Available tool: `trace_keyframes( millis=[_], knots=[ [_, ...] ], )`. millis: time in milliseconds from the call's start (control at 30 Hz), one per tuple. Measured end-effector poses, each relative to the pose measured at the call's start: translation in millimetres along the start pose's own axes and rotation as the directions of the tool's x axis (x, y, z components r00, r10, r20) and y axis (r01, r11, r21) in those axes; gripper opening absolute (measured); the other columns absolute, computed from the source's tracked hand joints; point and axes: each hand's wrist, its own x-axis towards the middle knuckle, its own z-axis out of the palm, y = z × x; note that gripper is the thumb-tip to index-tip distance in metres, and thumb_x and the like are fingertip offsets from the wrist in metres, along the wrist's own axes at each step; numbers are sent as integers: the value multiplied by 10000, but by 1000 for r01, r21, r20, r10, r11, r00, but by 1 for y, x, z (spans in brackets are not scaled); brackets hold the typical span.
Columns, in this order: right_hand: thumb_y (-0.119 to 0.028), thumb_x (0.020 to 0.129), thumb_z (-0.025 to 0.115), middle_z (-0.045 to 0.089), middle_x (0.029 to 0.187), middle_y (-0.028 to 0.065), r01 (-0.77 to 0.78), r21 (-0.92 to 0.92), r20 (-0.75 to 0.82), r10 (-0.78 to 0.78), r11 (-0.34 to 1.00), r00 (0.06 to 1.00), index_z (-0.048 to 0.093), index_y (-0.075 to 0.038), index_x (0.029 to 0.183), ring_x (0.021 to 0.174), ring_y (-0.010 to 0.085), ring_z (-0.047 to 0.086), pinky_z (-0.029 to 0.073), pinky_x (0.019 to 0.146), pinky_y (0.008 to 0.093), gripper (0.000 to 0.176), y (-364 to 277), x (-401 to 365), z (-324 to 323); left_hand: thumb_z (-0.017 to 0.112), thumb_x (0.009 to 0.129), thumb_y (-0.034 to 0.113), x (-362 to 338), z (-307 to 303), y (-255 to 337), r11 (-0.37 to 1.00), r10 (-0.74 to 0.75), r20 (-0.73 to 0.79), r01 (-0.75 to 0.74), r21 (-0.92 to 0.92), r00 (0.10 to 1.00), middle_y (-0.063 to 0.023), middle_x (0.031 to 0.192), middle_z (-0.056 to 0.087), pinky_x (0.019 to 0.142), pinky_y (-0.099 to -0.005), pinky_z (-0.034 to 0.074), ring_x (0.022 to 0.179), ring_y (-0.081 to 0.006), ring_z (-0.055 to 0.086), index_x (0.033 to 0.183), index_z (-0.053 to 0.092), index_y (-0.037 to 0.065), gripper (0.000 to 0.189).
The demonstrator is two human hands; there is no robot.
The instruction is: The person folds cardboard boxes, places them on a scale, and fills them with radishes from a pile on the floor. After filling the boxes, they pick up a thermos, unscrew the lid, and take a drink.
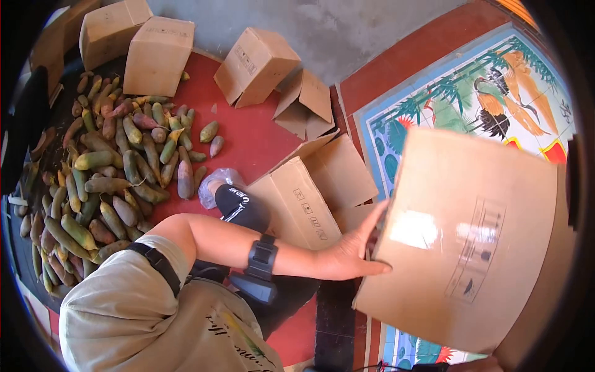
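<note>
Pinching the near edge of a large brown cardboard box w/ printed handling marks (427, 273) w/ my L hand (348, 255): thumb on its face, some fingers hidden behind. R hand not visible, can't tell its state. Box is tilted, right of an open brown cardboard box w/ a row of icons (294, 195), in front of the painted bird-and-plant tile panel (458, 105). Imo one-edge grip lets it twist, so far side needs support; don't crush the edge, keep corners off tiles. Long green-and-purple veg pile (114, 186) well apart, shouldn't interfere.
</note>
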Motion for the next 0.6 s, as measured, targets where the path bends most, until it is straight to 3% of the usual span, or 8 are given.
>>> trace_keyframes(
  millis=[67,100,133,200,333,400,467,600],
  knots=[
    [-302,927,502,541,1032,252,-264,306,-31,287,915,957,465,121,1133,991,271,493,399,878,377,472,-32,9,5,664,777,39,-1,-10,12,989,119,-69,-113,94,990,-119,1492,21,1090,-399,183,1373,-247,103,1432,-143,151,1045],
    [-428,896,524,524,1114,266,-525,766,168,674,370,719,458,131,1151,1036,348,496,397,900,420,618,-44,18,5,660,775,46,-2,-16,20,955,220,-105,-193,224,970,-130,1485,65,1090,-386,194,1365,-244,136,1433,-124,121,1026],
    [-488,807,629,512,1161,255,-452,865,172,720,216,672,421,66,1219,1042,397,514,427,890,465,721,-59,24,8,656,773,53,-3,-23,28,899,323,-127,-262,352,938,-141,1478,108,1090,-373,205,1357,-242,169,1435,-104,92,1009],
    [-96,745,667,582,733,118,-301,1,-142,298,954,944,575,11,861,632,292,552,454,587,361,183,-25,-17,66,649,776,99,-5,-47,36,855,407,-141,-322,407,902,-172,1489,48,1104,-373,152,1375,-258,112,1427,-109,51,1000],
    [-74,699,630,575,823,179,-379,222,145,354,898,924,534,23,906,714,407,550,465,641,453,247,-122,3,21,530,826,100,-23,-101,61,664,532,-171,-283,692,829,-165,1494,49,1099,-380,110,1374,-261,114,1416,-163,84,910],
    [-75,712,633,566,863,192,-782,602,502,685,162,528,528,41,917,780,410,556,476,668,446,258,-171,23,1,475,844,96,-35,-119,76,619,627,-185,-340,708,756,-170,1492,65,1096,-383,124,1371,-262,132,1416,-162,82,856],
    [-89,727,641,544,920,223,-538,490,364,399,686,841,516,61,931,848,420,546,481,692,439,282,-194,24,-15,425,862,83,-51,-137,91,545,686,-167,-348,763,708,-174,1490,84,1089,-383,155,1356,-267,186,1422,-143,82,798],
    [-216,901,513,545,1068,198,-417,653,258,332,632,907,505,82,1068,871,332,570,471,756,403,341,-242,39,-32,371,856,-6,-91,-163,111,533,713,-258,-265,804,652,-175,1480,117,1075,-372,205,1322,-275,271,1428,-92,60,738]
  ],
)
